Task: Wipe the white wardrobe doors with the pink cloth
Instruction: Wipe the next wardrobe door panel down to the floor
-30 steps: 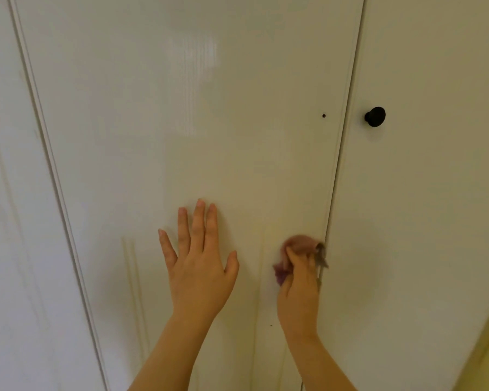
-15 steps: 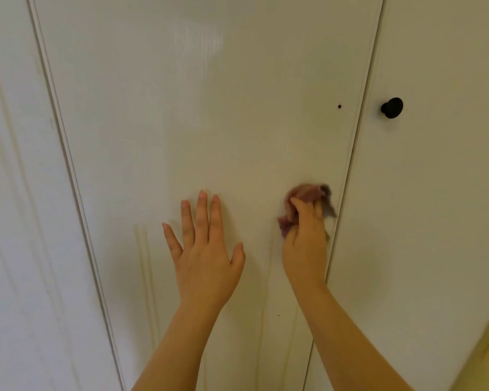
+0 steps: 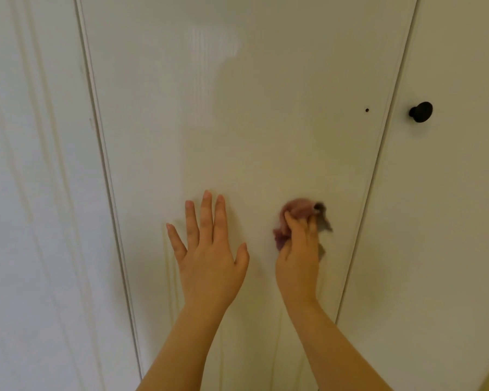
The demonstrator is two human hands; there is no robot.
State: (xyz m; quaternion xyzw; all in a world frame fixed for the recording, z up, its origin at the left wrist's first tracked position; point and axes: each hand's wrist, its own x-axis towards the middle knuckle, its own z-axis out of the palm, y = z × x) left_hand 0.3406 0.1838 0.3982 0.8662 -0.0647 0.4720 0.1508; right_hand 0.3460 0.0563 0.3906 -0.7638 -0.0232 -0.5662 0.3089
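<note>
Fingers (image 3: pixel 206 218) of the left hand (image 3: pixel 211 263) lie spread wide and flat on the middle white door (image 3: pixel 237 108), low in the frame. Just right of it, the right hand (image 3: pixel 298 261) holds the bunched pink cloth (image 3: pixel 297 210) against the same door, near its right edge. Higher up is a small dark hole (image 3: pixel 367 110). A black knob (image 3: pixel 421 112) sticks out of the next door (image 3: pixel 449 221), upper right.

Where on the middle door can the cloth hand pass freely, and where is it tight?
Free: the middle door above both hands, up to the small hole; also the strip between the left hand and the door's left edge. Tight: the gap between the left hand and the right hand gripping the pink cloth.
</note>
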